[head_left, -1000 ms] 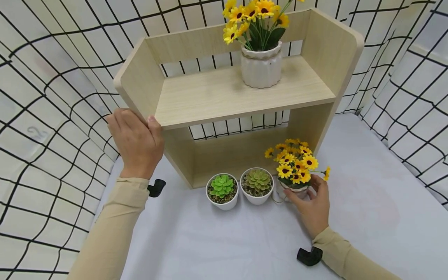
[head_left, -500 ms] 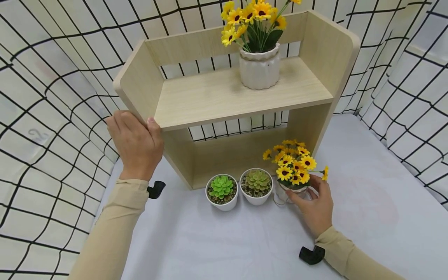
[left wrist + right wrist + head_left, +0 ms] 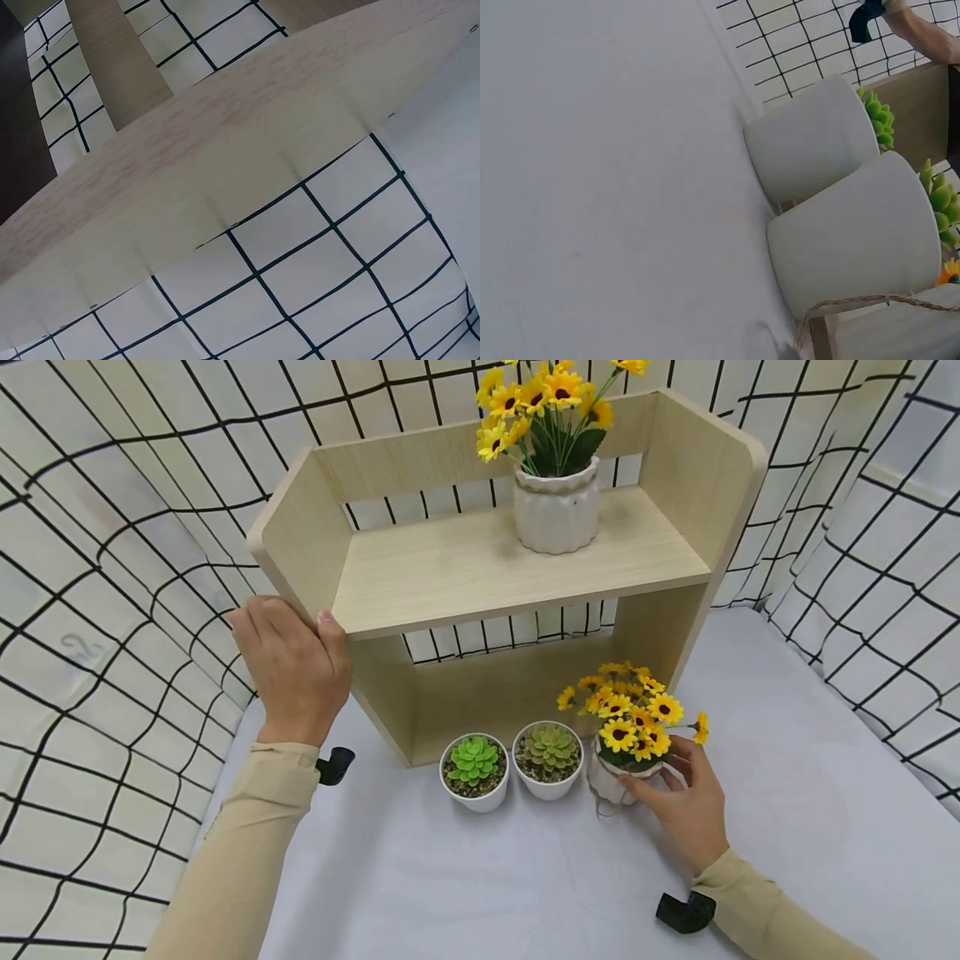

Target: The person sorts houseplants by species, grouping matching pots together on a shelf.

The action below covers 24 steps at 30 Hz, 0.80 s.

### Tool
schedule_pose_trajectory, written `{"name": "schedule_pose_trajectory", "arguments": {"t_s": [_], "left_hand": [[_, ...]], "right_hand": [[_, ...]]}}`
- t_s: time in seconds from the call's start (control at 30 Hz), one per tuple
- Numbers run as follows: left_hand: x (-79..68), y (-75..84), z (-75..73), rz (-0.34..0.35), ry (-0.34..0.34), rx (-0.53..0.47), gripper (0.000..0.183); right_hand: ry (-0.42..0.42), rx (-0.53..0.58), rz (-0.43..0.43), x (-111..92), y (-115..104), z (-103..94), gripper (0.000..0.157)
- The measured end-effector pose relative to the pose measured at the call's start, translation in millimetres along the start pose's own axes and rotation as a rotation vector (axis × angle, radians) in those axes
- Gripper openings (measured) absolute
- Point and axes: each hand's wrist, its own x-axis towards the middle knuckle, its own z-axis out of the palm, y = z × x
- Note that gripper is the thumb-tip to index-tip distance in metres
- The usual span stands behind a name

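I've my left hand (image 3: 294, 672) gripping the shelf (image 3: 427, 577), probably to steady it; right hand (image 3: 686, 802) pinches the flowerpot (image 3: 609, 783), seemingly for fine control, at the tabletop (image 3: 450, 885), succulents (image 3: 474, 760) left of that hand.

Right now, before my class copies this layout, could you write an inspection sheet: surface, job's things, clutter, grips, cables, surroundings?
Surface: white cloth-like covering.
Job's things: wooden shelf bearing the upper flower pot; along its front, a bright-green succulent, a duller succulent and the lower flower pot.
Clutter: nothing seen.
Grips: left grip holds the shelf's left side panel; right grip holds the lower flower pot.
Cables: nothing seen; just twine at the lower flower pot.
Surroundings: white backdrop with black grid lines; black left-wrist device and right-wrist device.
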Motion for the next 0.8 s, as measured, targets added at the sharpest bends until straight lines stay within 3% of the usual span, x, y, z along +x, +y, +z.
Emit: {"name": "schedule_pose_trajectory", "arguments": {"t_s": [0.43,0.67,0.8], "left_hand": [[1.6,-1.6,-0.9,0.02,0.034,-0.012,0.033],[0.8,-2.0,-0.7,0.035,0.027,-0.025,0.034],[0.4,-3.3,-2.1,0.036,0.017,-0.006,0.035]], "right_hand": [[-0.078,-0.051,-0.23,-7,-57,-23.5,0.077],[-0.152,0.095,-0.23,-6,-96,-41.2,0.071],[-0.181,0.143,-0.272,-3,-122,-49.3,0.076]]}}
